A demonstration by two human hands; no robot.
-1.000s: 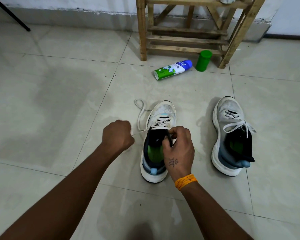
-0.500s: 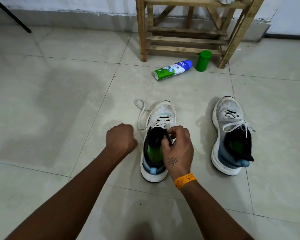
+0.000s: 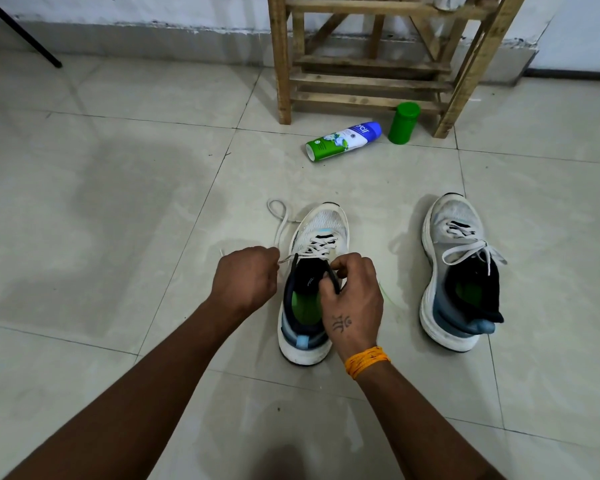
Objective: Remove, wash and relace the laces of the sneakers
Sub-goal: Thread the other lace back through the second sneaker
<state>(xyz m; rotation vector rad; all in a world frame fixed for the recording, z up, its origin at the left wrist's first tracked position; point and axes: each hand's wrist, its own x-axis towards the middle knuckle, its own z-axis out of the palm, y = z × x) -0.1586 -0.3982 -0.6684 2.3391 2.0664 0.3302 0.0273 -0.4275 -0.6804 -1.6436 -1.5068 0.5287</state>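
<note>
Two white and blue sneakers stand on the tiled floor. The left sneaker [image 3: 321, 226] sits in front of me with its white lace [image 3: 280, 216] partly undone and looping out over the floor to its left. My left hand [image 3: 245, 280] is curled in a fist and grips that lace beside the shoe's left edge. My right hand [image 3: 354, 292] pinches the dark tongue and collar on the shoe's right side. The right sneaker [image 3: 456, 271] stands apart to the right, its lace [image 3: 471, 252] still tied in a bow.
A green and white spray can [image 3: 343, 140] lies on the floor beyond the shoes, next to an upright green cap [image 3: 403, 123]. A wooden rack [image 3: 371, 57] stands against the back wall. A black stand leg [image 3: 25, 36] crosses the far left.
My left hand has moved right, closer to the left sneaker, still gripping the lace. My right hand has stayed on the tongue.
</note>
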